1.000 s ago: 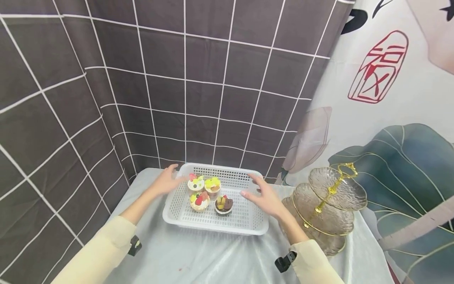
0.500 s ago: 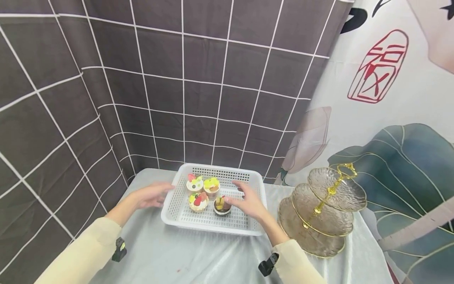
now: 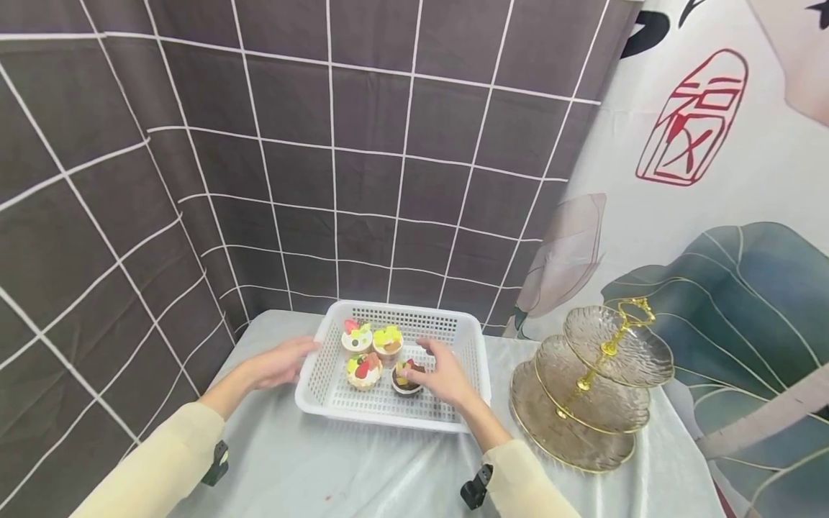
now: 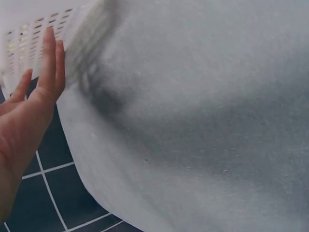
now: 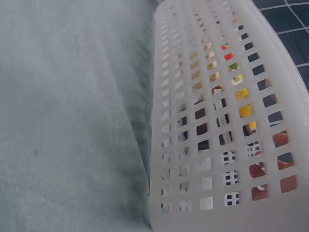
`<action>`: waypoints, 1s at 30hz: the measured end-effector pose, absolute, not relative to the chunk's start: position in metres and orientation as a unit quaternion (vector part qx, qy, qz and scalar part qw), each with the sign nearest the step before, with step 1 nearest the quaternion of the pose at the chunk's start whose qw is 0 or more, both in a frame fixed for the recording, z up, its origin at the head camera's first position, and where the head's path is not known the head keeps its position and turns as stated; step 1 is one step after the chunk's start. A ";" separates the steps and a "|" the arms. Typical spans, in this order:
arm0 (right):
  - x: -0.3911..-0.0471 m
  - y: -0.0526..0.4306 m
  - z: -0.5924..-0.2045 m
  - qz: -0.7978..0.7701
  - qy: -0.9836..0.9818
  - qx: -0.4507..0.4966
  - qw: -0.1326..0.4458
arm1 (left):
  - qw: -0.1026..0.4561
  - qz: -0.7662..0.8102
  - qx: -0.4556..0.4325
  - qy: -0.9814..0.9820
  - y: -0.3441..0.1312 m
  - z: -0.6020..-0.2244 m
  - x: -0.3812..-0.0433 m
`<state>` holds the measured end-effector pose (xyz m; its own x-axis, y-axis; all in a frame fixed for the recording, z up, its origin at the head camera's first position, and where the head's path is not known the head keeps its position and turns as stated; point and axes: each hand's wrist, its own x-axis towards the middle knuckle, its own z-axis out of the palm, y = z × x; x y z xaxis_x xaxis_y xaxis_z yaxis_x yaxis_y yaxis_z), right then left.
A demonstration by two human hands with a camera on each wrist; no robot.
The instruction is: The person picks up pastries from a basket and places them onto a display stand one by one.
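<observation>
Here my right hand curls around the chocolate cupcake at the near right of the four in the white basket, while my left hand, fingers straight, rests against the basket's left wall.

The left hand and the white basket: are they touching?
Touching. In the left wrist view, the straight fingers of the left hand lie flat against the perforated wall of the basket; the head view shows that hand at the basket's left rim.
</observation>
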<state>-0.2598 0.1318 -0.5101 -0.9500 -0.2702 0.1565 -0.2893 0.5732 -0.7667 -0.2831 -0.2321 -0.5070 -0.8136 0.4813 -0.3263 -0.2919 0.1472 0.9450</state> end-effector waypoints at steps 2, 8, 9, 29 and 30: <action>-0.260 0.132 -0.511 0.419 -0.892 0.170 0.010 | 0.299 0.653 0.070 0.693 -0.232 -0.509 -0.284; -0.261 0.129 -0.514 0.373 -0.910 0.178 -0.017 | 0.299 0.655 0.066 0.691 -0.232 -0.509 -0.284; -0.261 0.128 -0.515 0.365 -0.913 0.180 -0.021 | 0.300 0.656 0.066 0.690 -0.232 -0.509 -0.284; -0.258 0.123 -0.520 0.318 -0.924 0.203 -0.055 | 0.288 0.661 0.060 0.690 -0.227 -0.510 -0.277; -0.257 0.123 -0.520 0.313 -0.926 0.203 -0.055 | 0.287 0.663 0.058 0.688 -0.227 -0.510 -0.277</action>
<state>-0.2568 0.1225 -0.5198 -0.9116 -0.4104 0.0258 -0.3417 0.7210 -0.6028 -0.2766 -0.2266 -0.5105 -0.8280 0.4615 -0.3186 -0.3014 0.1128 0.9468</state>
